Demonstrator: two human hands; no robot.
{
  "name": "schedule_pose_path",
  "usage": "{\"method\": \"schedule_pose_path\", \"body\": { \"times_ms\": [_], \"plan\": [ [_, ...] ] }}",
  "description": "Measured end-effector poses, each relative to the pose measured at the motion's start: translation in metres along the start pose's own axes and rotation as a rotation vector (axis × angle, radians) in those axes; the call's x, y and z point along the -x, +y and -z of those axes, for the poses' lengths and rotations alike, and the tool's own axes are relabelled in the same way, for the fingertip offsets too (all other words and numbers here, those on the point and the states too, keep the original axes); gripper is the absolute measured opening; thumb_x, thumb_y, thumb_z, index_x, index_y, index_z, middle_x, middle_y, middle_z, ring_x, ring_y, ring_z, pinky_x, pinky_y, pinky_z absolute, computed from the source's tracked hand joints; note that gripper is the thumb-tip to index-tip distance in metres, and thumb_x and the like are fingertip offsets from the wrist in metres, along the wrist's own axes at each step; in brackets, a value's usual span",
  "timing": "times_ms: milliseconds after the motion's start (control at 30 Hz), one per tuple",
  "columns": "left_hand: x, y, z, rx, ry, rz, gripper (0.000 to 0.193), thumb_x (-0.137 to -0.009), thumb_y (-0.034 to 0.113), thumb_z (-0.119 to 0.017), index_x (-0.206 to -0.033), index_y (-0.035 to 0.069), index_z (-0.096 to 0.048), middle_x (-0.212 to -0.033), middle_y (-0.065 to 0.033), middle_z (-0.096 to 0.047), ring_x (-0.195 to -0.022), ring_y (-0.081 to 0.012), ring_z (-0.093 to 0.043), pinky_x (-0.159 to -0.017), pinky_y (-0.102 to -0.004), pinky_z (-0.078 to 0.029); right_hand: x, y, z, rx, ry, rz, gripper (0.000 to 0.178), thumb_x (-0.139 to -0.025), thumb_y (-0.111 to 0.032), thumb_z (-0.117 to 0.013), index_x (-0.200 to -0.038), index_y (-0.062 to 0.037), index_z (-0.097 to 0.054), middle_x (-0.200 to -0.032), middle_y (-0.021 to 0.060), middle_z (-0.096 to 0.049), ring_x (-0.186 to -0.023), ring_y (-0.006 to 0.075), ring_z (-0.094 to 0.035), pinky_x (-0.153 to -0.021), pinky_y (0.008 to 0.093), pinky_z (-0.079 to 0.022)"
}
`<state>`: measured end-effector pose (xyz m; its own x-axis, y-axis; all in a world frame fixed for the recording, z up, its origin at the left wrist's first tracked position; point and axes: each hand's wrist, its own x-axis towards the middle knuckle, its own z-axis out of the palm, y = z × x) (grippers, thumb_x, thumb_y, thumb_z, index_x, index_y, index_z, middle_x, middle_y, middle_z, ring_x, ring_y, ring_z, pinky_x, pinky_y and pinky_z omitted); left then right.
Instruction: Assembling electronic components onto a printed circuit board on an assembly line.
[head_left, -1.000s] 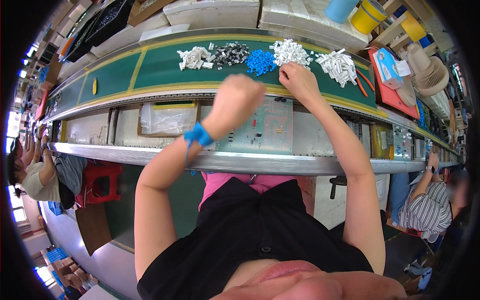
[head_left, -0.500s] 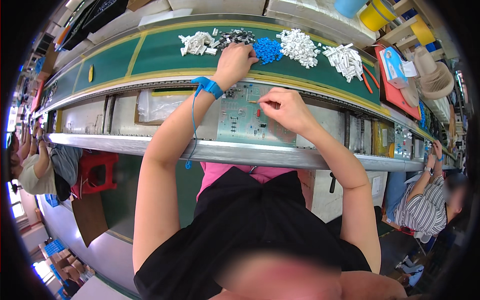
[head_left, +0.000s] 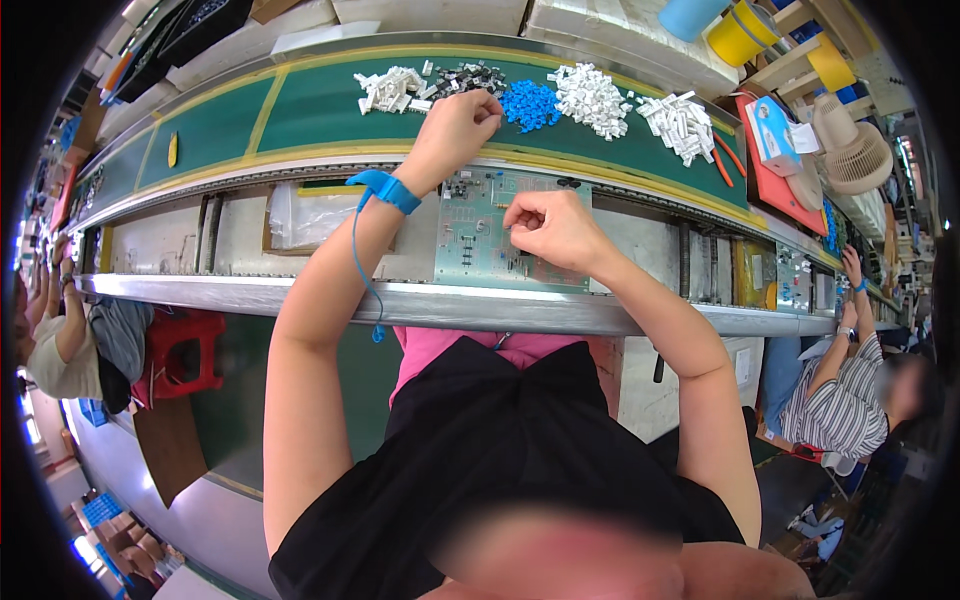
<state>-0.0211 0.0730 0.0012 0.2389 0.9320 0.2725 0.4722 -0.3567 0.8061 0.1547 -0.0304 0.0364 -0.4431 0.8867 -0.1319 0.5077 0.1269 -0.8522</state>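
Note:
My left hand (head_left: pixel 456 132), with a blue wrist strap (head_left: pixel 384 190) and its cord, hovers at the near edge of a pile of small black parts (head_left: pixel 468 78). Its fingers are curled together, and what they hold, if anything, is hidden. Below it lies a green circuit board (head_left: pixel 462 262) with several small components mounted, set between the rails. Over the board's middle, my right hand (head_left: pixel 556 230) is closed with thumb and fingertips pinched. Anything in that pinch is too small or hidden to make out.
On the green belt (head_left: pixel 325 118) lie white connector pieces (head_left: pixel 392 90), blue parts (head_left: pixel 531 106), white parts (head_left: pixel 592 102) and more white pieces (head_left: pixel 680 126). Orange-handled pliers (head_left: pixel 728 160) rest at the right. A metal rail (head_left: pixel 230 292) runs along the front. Co-workers sit at both sides.
My left hand has drawn back from the black parts, toward me and slightly left. My right hand has shifted a little left and nearer over the board, covering the red component seen before.

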Motion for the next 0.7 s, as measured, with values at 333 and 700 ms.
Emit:
{"method": "schedule_pose_path", "body": {
  "times_ms": [333, 700],
  "plan": [
    [0.048, 0.011, 0.038, 0.442, -0.082, 0.294, 0.020, -0.088, 0.007, -0.059, -0.102, -0.007, -0.063, -0.087, -0.0121, -0.069, -0.080, -0.0135, -0.066, -0.073, -0.0234, -0.054, -0.008, -0.002, -0.011, -0.047, -0.147, -0.123, 0.011, -0.082, -0.001, -0.055, -0.091, 0.0005, -0.048, -0.072, 0.0063, -0.060, -0.058, 0.0101, -0.057, -0.053, 0.0270, -0.047],
    [0.083, 0.011, 0.050, 0.281, -0.100, 0.245, 0.023, -0.081, 0.012, -0.066, -0.099, -0.002, -0.066, -0.079, -0.0102, -0.070, -0.076, -0.0097, -0.065, -0.067, -0.0256, -0.050, -0.019, -0.013, -0.025, 0.004, -0.267, -0.240, 0.008, -0.083, 0.001, -0.051, -0.086, -0.0007, -0.044, -0.064, 0.0053, -0.054, -0.045, 0.0130, -0.055, -0.036, 0.0281, -0.042]
  ]
}}
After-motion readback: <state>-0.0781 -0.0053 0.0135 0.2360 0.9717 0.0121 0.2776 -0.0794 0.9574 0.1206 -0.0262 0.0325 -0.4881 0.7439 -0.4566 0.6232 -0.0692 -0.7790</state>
